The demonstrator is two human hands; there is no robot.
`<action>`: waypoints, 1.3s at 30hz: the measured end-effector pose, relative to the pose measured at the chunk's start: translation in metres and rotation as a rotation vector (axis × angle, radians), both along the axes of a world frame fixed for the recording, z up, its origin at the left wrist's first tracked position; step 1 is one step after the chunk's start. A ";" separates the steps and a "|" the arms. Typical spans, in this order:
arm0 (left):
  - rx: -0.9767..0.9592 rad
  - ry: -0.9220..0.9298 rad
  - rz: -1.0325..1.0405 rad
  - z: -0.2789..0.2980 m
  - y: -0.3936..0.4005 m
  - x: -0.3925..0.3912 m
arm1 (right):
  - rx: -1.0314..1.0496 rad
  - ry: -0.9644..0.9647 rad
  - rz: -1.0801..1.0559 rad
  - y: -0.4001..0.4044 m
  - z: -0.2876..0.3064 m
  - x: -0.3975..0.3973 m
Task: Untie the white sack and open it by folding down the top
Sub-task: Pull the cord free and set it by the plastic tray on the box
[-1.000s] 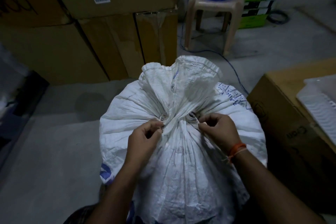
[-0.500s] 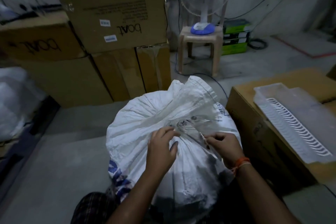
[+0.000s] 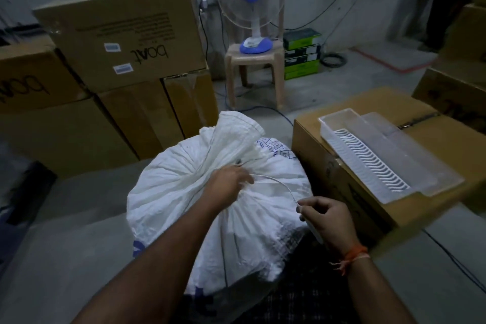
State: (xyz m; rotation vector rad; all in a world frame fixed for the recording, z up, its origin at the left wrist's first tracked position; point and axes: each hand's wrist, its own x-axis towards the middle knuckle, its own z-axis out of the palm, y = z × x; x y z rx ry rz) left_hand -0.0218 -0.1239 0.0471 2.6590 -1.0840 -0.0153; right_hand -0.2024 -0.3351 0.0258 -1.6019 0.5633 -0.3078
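1. head view: the white sack point(image 3: 189, 192) stood on the concrete floor point(image 3: 79, 218) directly in front of the person, its gathered neck point(image 3: 236, 137) pointing away from the camera toward the stacked cardboard boxes point(image 3: 126, 42).
2. head view: the left hand point(image 3: 230, 183) rested on the sack at the base of the gathered neck, fingers curled down onto the bunched fabric; whether it actually pinched the cloth could not be told.
3. head view: a thin white string point(image 3: 276, 183) ran in an arc from under the left hand's fingers, across the top of the sack, to the right hand point(image 3: 324, 217).
4. head view: the right hand was closed in a pinch on the string's end, held just off the sack's right shoulder, nearer the camera than the left hand. an orange wrist thread point(image 3: 353, 255) circled that wrist.
5. head view: the neck fabric stood up loosely, fanned and creased, with blue printed marks point(image 3: 273, 146) showing on the sack beside it.
6. head view: a brown carton point(image 3: 342, 192) sat just beside the sack on its right, carrying a clear plastic tray point(image 3: 389, 155) on its top.
7. head view: well beyond the sack, a table fan point(image 3: 252, 2) stood on a plastic chair point(image 3: 252, 68) against the wall.
8. head view: the lower front of the sack was in shadow and partly hidden by the forearms.
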 end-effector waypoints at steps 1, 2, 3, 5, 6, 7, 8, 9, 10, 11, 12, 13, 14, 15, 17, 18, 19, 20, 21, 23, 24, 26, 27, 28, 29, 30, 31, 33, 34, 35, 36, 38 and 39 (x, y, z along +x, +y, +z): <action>0.010 0.026 0.010 0.006 -0.001 0.001 | -0.001 -0.004 -0.010 -0.001 0.000 0.001; 0.016 0.065 0.016 0.011 -0.001 0.003 | -0.005 -0.005 -0.026 -0.002 -0.001 0.002; 0.012 0.110 0.005 0.017 -0.001 0.005 | -0.010 -0.006 -0.041 -0.003 -0.001 0.003; -0.018 0.237 -0.061 0.029 -0.001 0.007 | -0.031 0.001 -0.074 -0.003 -0.003 0.006; -0.027 0.302 -0.101 0.036 0.000 0.009 | -0.057 0.008 -0.090 -0.004 -0.003 0.008; -0.028 0.358 -0.139 0.042 0.001 0.011 | -0.087 0.016 -0.097 -0.005 -0.003 0.010; -0.023 0.393 -0.181 0.047 0.001 0.013 | -0.123 0.029 -0.100 -0.006 0.000 0.010; -0.019 0.398 -0.220 0.052 0.000 0.016 | -0.160 0.040 -0.101 -0.009 0.002 0.011; -0.018 0.378 -0.257 0.056 -0.003 0.019 | -0.204 0.055 -0.098 -0.012 0.007 0.011; -0.027 0.349 -0.288 0.060 -0.006 0.021 | -0.247 0.066 -0.092 -0.015 0.010 0.010; -0.040 0.308 -0.311 0.063 -0.011 0.022 | -0.292 0.082 -0.086 -0.018 0.016 0.010; -0.053 0.273 -0.322 0.067 -0.017 0.024 | -0.332 0.091 -0.078 -0.022 0.023 0.008; -0.071 0.240 -0.333 0.071 -0.024 0.024 | -0.369 0.101 -0.072 -0.026 0.031 0.008; -0.095 0.200 -0.347 0.073 -0.032 0.024 | -0.404 0.105 -0.066 -0.031 0.038 0.007; -0.155 0.115 -0.355 0.074 -0.051 0.023 | -0.486 0.117 -0.070 -0.042 0.055 0.004; -0.198 0.094 -0.342 0.074 -0.062 0.023 | -0.533 0.118 -0.087 -0.048 0.064 0.003; -0.246 0.087 -0.326 0.073 -0.074 0.023 | -0.572 0.110 -0.111 -0.056 0.073 0.001; -0.288 0.086 -0.316 0.072 -0.087 0.023 | -0.604 0.097 -0.139 -0.064 0.081 0.001; -0.307 0.080 -0.305 0.072 -0.101 0.024 | -0.628 0.088 -0.166 -0.074 0.088 0.000; -0.339 0.022 -0.292 0.072 -0.132 0.025 | -0.669 0.110 -0.219 -0.096 0.100 0.005; -0.373 0.002 -0.283 0.073 -0.146 0.025 | -0.691 0.131 -0.243 -0.108 0.102 0.009; -0.441 0.026 -0.262 0.077 -0.175 0.024 | -0.738 0.168 -0.259 -0.134 0.105 0.018; -0.435 0.018 -0.243 0.078 -0.190 0.025 | -0.754 0.187 -0.252 -0.146 0.104 0.022; -0.388 0.001 -0.216 0.077 -0.204 0.026 | -0.762 0.209 -0.247 -0.157 0.104 0.026; -0.330 0.000 -0.191 0.077 -0.217 0.027 | -0.762 0.232 -0.241 -0.166 0.103 0.030; -0.281 0.013 -0.171 0.076 -0.229 0.029 | -0.767 0.255 -0.237 -0.175 0.102 0.033; -0.239 0.032 -0.165 0.075 -0.240 0.031 | -0.774 0.278 -0.233 -0.181 0.101 0.036; -0.162 0.043 -0.167 0.072 -0.259 0.035 | -0.780 0.314 -0.224 -0.192 0.098 0.041; -0.118 0.035 -0.167 0.071 -0.268 0.035 | -0.792 0.329 -0.219 -0.196 0.094 0.044; -0.069 0.033 -0.165 0.068 -0.277 0.036 | -0.810 0.347 -0.215 -0.198 0.090 0.046; -0.010 0.032 -0.166 0.064 -0.285 0.037 | -0.826 0.370 -0.212 -0.200 0.086 0.048; 0.112 0.059 -0.162 0.055 -0.300 0.040 | -0.852 0.424 -0.219 -0.203 0.078 0.050; 0.157 0.066 -0.160 0.050 -0.307 0.041 | -0.858 0.451 -0.221 -0.203 0.075 0.050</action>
